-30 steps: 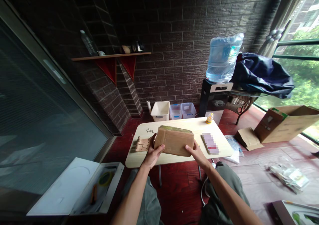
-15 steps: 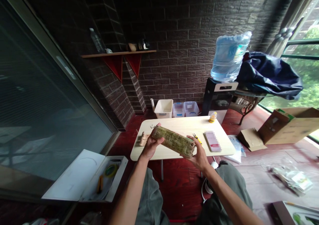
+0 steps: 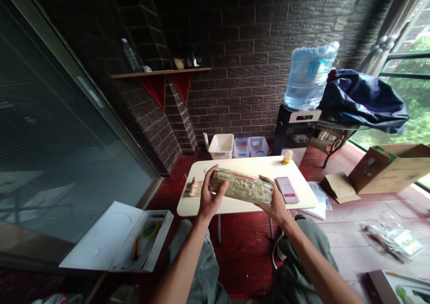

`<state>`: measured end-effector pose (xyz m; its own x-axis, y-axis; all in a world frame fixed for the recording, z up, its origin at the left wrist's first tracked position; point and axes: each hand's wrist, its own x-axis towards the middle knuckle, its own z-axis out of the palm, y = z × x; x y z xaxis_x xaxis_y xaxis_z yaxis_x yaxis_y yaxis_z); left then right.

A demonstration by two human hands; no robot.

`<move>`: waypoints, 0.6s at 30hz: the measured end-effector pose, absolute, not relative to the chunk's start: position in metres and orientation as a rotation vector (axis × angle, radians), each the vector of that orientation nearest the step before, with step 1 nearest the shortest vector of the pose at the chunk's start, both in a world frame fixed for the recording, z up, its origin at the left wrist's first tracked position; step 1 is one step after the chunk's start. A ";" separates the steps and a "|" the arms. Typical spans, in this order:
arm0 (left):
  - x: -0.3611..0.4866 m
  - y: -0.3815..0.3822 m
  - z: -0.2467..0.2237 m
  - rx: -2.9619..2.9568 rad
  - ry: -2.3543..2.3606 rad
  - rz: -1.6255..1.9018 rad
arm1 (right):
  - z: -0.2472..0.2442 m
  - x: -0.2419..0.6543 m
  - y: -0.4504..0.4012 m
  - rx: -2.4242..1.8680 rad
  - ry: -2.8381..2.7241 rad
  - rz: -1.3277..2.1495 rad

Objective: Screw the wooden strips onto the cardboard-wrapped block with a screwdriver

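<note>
Between my hands is a long, block-shaped bundle (image 3: 243, 186), greenish and wrapped in clear plastic, with a red and green strip along its top edge. My left hand (image 3: 211, 196) grips its left end, thumb across the near side. Around the right end closes my right hand (image 3: 273, 201). The bundle is held above the near part of a pale table (image 3: 248, 164), tilted slightly down to the right. A small wooden piece with holes (image 3: 195, 187) lies on the table left of my left hand. A phone (image 3: 286, 190) lies right of my right hand.
A small yellow-capped bottle (image 3: 287, 157) stands at the table's back right. Behind are a cream basket (image 3: 221, 146), clear bins (image 3: 258, 147) and a water dispenser (image 3: 295, 127). An open white box (image 3: 157, 245) sits at left, a cardboard box (image 3: 389, 169) at right.
The bundle has been turned in my hands, showing a paler side and the red and green strip. It lies more level and slightly further right.
</note>
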<state>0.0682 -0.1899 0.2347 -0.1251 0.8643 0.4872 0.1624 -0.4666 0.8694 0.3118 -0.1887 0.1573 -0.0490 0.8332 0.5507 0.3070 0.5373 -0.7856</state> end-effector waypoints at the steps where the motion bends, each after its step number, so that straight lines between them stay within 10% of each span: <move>1: 0.070 -0.189 0.235 1.585 1.177 1.649 | 0.159 0.312 -0.190 -0.992 -1.601 0.599; 18: 0.079 -0.121 0.092 1.029 1.117 1.272 | 0.073 0.295 -0.142 -1.276 -1.000 1.477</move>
<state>0.0790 -0.1207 0.0921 -0.0211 0.9985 -0.0506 -0.1789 0.0461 0.9828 0.2946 -0.1419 0.0735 -0.0473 0.9671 -0.2498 -0.1277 -0.2539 -0.9588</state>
